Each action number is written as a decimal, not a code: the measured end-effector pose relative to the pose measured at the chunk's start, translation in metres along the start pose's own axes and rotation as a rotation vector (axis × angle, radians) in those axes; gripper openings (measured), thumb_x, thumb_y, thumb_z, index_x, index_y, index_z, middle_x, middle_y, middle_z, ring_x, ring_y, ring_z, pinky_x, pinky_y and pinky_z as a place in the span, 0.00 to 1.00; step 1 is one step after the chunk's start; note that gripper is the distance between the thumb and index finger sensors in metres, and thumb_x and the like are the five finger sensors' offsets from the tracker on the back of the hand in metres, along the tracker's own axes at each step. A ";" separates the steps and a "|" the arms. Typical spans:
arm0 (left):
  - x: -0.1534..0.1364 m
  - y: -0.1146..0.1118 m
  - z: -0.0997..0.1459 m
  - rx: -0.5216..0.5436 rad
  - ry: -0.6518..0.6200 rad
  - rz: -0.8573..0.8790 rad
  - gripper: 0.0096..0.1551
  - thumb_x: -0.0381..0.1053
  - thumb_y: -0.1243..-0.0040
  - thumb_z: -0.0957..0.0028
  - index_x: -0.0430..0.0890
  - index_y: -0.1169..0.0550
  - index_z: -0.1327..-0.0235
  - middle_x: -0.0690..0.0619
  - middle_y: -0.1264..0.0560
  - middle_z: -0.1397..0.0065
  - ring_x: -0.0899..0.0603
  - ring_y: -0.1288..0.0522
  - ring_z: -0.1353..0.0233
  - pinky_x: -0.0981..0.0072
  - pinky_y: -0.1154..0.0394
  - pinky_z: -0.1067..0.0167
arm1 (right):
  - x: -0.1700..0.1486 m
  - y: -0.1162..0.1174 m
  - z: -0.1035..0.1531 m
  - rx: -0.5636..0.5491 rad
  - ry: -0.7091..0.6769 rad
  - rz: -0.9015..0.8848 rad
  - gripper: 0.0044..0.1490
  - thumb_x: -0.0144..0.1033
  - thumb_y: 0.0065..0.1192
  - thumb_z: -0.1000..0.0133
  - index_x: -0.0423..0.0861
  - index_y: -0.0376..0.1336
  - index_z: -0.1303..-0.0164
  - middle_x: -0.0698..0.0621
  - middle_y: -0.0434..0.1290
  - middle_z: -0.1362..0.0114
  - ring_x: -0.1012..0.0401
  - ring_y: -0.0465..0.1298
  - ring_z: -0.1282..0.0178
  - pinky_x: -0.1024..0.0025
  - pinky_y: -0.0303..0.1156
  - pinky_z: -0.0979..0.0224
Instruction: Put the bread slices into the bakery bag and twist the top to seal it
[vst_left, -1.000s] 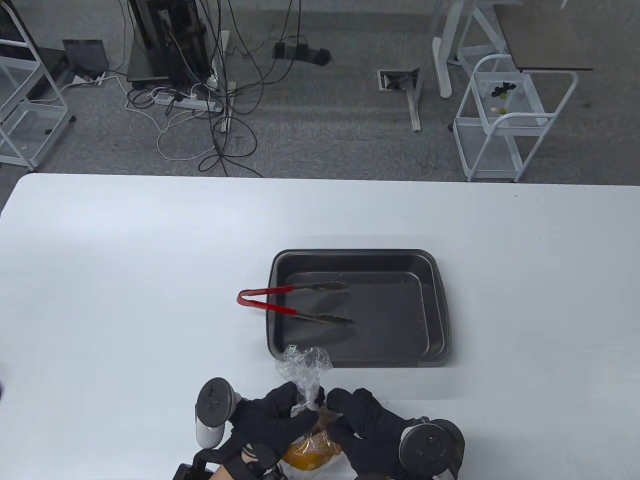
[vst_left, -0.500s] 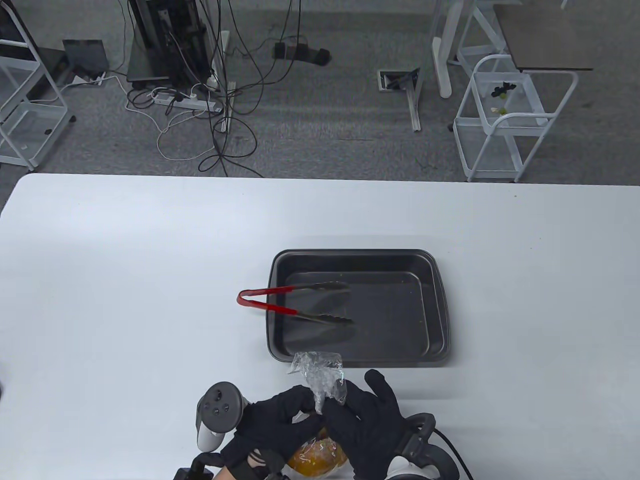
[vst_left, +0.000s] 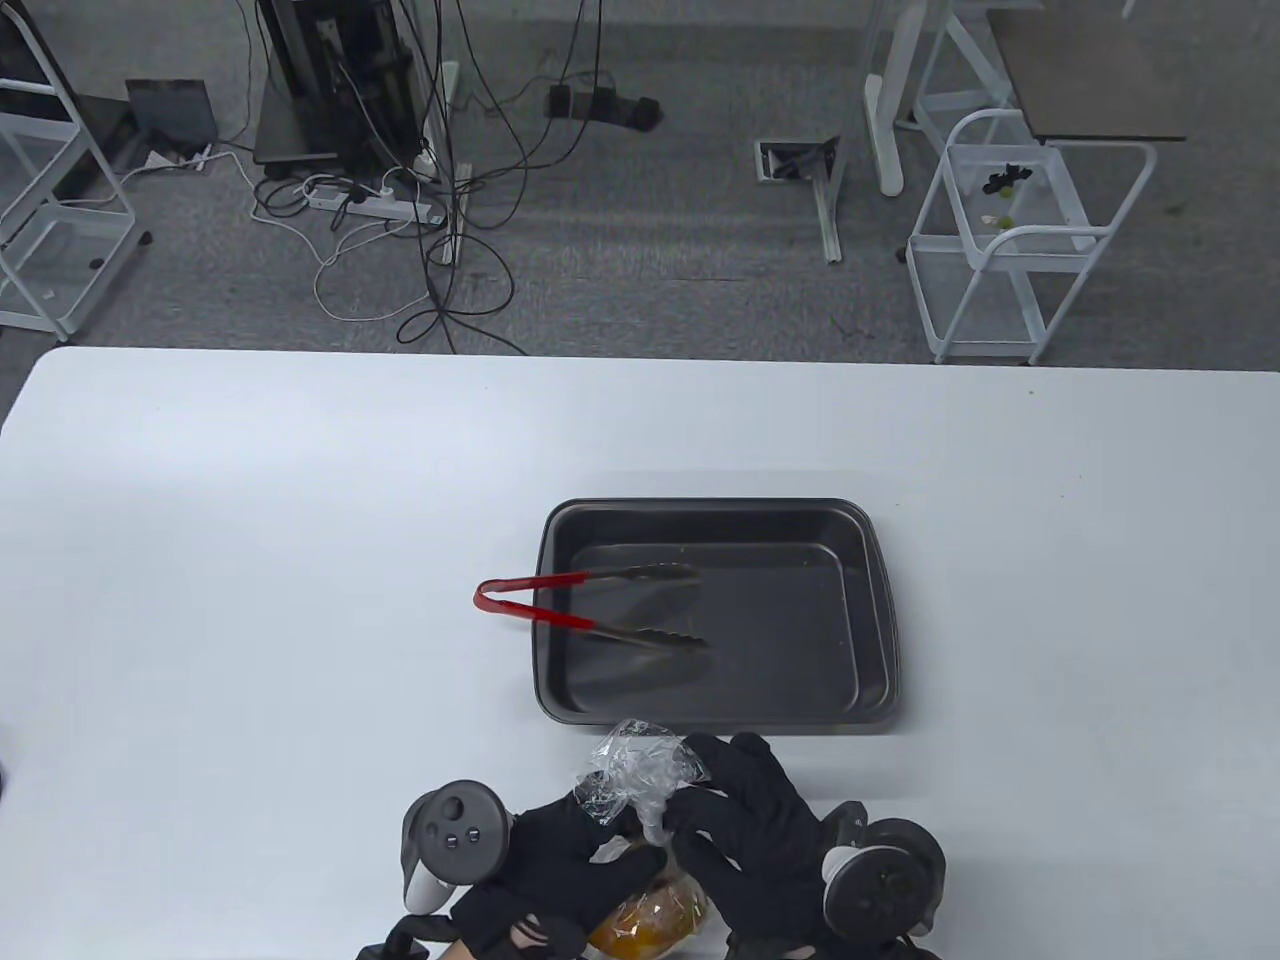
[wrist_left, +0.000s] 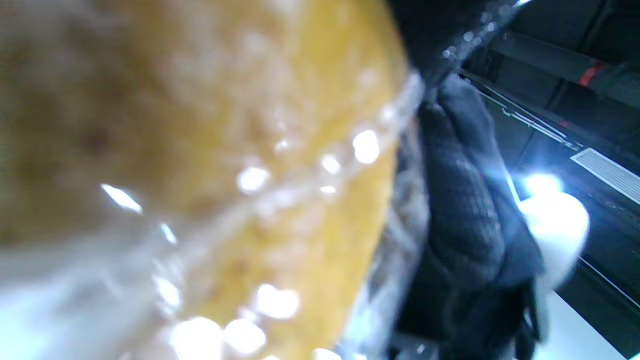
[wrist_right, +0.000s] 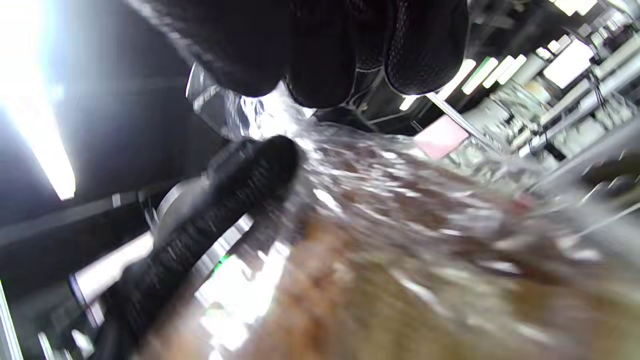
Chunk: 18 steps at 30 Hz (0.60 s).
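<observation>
- Table view: both gloved hands together at the near edge of the white table (vst_left: 250, 560), meeting on the clear bakery bag (vst_left: 640, 775).
- Left hand (vst_left: 545, 865) curled round the bag at its neck, just above the load; bread slices (vst_left: 645, 910) showing golden-brown through the plastic below the fingers.
- Right hand (vst_left: 755, 835) closed on the gathered plastic from the other side, fingertips pinching the neck; crumpled free top of the bag fanning out above both hands, close to the near rim of the black baking tray (vst_left: 720, 720).
- Left wrist view: blurred but plain enough, bread (wrist_left: 225, 165) pressed against wrinkled film, a dark gloved finger (wrist_left: 465, 210) alongside it.
- Right wrist view: fingers (wrist_right: 320, 55) bunched on the clear film, bagged bread (wrist_right: 400, 280) beneath.
- Tray holding no bread; red-handled tongs (vst_left: 590, 605) lying across its left rim, tips inside, touched by neither hand.
- Step in hand, by judgement: loading done, sealing twist under way, well towards the end of the task.
- Next move likely calling for a steady hold below with the left while turning the neck with the right, regripping between turns without letting the plastic unwind.
- Cannot tell how tight the twist already is; loose top looks springy and apt to open if released early.
</observation>
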<state>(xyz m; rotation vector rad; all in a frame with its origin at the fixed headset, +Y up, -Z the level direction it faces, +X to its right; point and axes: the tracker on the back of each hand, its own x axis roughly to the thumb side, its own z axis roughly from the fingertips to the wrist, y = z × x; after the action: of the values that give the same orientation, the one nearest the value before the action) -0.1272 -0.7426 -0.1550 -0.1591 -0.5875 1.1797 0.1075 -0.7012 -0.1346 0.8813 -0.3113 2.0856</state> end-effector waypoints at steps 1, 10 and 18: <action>0.001 0.000 0.000 0.010 0.002 -0.020 0.28 0.57 0.27 0.48 0.51 0.22 0.36 0.47 0.21 0.34 0.42 0.18 0.37 0.29 0.42 0.21 | 0.004 0.002 0.001 0.002 -0.012 0.056 0.36 0.45 0.71 0.48 0.30 0.69 0.42 0.30 0.58 0.21 0.33 0.67 0.29 0.24 0.47 0.28; 0.011 -0.006 0.002 0.063 -0.003 -0.170 0.29 0.58 0.27 0.48 0.51 0.23 0.36 0.48 0.21 0.35 0.43 0.18 0.38 0.30 0.41 0.21 | 0.024 0.015 -0.002 -0.088 0.000 0.266 0.28 0.34 0.67 0.49 0.24 0.69 0.53 0.29 0.56 0.21 0.32 0.64 0.27 0.25 0.50 0.29; 0.009 -0.007 0.003 0.031 -0.032 -0.141 0.29 0.58 0.25 0.50 0.52 0.23 0.37 0.48 0.20 0.36 0.43 0.17 0.38 0.29 0.42 0.21 | -0.007 -0.009 -0.006 -0.061 0.152 -0.019 0.29 0.33 0.67 0.49 0.23 0.69 0.52 0.27 0.56 0.22 0.31 0.64 0.27 0.24 0.50 0.30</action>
<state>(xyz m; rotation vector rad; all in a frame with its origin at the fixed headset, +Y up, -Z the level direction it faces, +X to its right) -0.1211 -0.7376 -0.1466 -0.0717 -0.5986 1.0553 0.1143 -0.6963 -0.1446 0.6823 -0.2830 2.1002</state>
